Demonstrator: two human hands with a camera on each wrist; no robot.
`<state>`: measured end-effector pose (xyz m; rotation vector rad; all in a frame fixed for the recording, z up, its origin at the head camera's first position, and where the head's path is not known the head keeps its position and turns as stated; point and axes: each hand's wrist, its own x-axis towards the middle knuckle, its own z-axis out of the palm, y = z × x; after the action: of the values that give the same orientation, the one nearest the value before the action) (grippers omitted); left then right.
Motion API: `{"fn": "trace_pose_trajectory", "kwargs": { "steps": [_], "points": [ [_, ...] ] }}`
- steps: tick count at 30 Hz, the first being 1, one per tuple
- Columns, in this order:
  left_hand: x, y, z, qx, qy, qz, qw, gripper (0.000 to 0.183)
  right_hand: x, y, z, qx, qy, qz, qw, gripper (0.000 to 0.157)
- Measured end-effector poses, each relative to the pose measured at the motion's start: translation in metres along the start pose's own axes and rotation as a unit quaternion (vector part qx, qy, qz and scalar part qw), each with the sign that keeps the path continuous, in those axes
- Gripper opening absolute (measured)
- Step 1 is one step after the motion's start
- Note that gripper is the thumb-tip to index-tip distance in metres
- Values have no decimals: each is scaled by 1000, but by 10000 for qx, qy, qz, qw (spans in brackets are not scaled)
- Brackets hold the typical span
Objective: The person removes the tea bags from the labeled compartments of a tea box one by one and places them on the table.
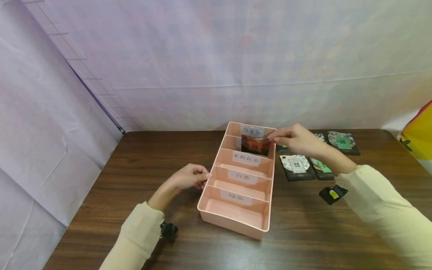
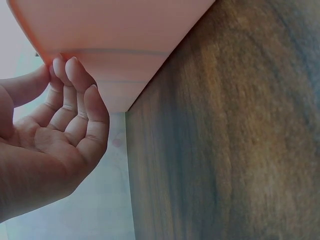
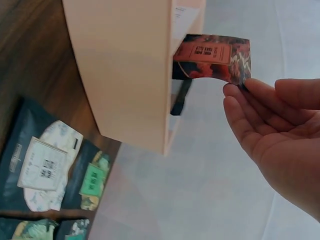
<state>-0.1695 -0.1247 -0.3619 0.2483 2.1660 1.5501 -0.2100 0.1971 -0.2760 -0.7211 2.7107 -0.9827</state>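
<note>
Here the red packet [image 1: 255, 145] dips crosswise into the second-farthest slot [image 1: 231, 143] of the pink tray [image 1: 233, 226], left of the right hand [image 1: 297, 140], which pinches its corner. The left hand [image 1: 190, 176] pinches the tray's rim [image 1: 215, 162].

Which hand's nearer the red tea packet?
Right. The right hand pinches the red tea packet by its upper right corner; the left hand is apart from it, pinching the pink divided box at its left rim.

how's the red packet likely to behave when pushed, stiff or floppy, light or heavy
The red packet probably flexes a little, since its lower edge bows near the fingers. It looks thin and flat, so it is likely light.
</note>
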Motion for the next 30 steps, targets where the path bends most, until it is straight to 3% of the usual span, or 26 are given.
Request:
{"fn": "trace_pose_trajectory", "kwargs": {
  "steps": [13, 20, 30],
  "points": [
    [-1, 0, 0, 13, -11, 27, 10000, 18, -18, -11, -31, 24, 494, 294, 9983, 30],
    [-2, 1, 0, 7, -12, 22, 10000, 18, -30, -2, -45, -377, 700, 233, 9966, 31],
    [-1, 1, -1, 2, -54, 22, 10000, 18, -51, 23, -62, -628, 768, 776, 9920, 41]
  ]
}}
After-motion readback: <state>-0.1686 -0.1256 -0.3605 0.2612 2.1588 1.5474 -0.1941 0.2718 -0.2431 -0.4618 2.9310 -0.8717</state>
